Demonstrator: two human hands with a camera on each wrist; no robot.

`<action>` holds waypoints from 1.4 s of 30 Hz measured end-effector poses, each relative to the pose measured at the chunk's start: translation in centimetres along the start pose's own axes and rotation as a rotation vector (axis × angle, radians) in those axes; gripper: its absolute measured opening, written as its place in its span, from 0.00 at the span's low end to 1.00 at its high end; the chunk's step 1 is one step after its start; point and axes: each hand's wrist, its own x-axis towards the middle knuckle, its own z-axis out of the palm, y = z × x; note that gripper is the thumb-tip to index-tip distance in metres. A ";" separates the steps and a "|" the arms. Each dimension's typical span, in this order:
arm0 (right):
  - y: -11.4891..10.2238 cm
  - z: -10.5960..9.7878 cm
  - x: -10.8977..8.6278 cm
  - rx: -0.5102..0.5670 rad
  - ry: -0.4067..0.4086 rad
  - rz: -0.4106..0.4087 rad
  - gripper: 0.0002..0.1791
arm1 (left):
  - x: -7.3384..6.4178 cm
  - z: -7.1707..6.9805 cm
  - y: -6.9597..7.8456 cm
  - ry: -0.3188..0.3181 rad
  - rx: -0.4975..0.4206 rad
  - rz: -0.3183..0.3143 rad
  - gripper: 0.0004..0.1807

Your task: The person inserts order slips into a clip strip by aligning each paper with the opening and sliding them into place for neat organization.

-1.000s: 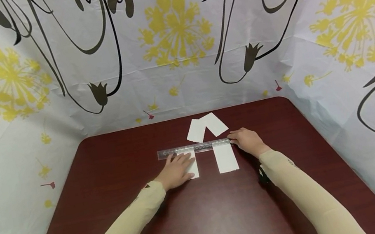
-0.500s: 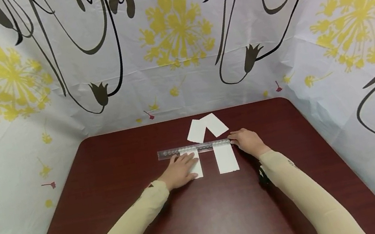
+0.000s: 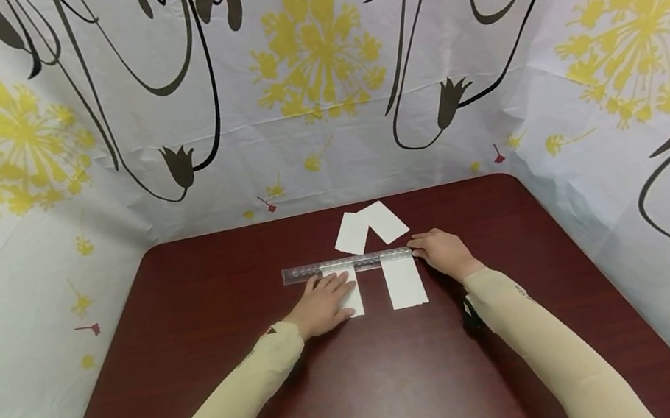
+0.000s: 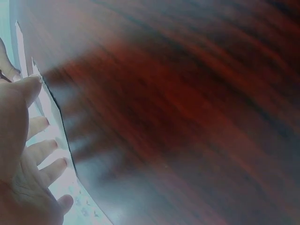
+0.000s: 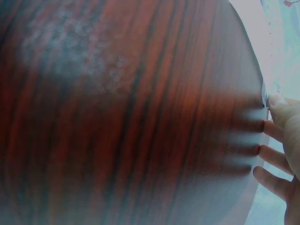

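Observation:
In the head view a clear plastic ruler (image 3: 366, 261) lies crosswise on the table. Its lower edge overlaps the tops of two white paper strips, a left strip (image 3: 355, 299) and a right strip (image 3: 405, 282), with a gap between them. My left hand (image 3: 323, 304) rests on the left strip with fingers spread, covering much of it, fingertips near the ruler. At the ruler's right end my right hand (image 3: 441, 251) holds it by the fingertips. The left wrist view has the left thumb (image 4: 30, 88) at the paper's edge. The right thumb (image 5: 277, 103) is near the ruler's end in the right wrist view.
Beyond the ruler lie two more white paper pieces, one tilted left (image 3: 351, 234) and one tilted right (image 3: 384, 221), meeting at their tops. All of this is on a dark red-brown table (image 3: 225, 273). A flower-printed cloth (image 3: 326, 158) surrounds the table's back and sides.
My left hand has slid the left strip a little to the right along the ruler, narrowing the gap between strips. The right hand, ruler and right strip have stayed in place.

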 end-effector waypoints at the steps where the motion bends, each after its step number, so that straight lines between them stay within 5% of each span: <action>1: 0.0 0.0 0.0 -0.001 0.002 -0.001 0.18 | 0.0 0.0 0.0 -0.001 0.000 0.000 0.34; 34: 0.0 0.0 -0.1 -0.002 0.006 -0.021 0.18 | 0.9 1.0 0.4 -0.015 0.011 -0.001 0.35; 42: 0.1 0.0 -0.1 0.005 -0.002 -0.003 0.18 | 0.9 0.4 0.6 -0.005 0.007 0.010 0.34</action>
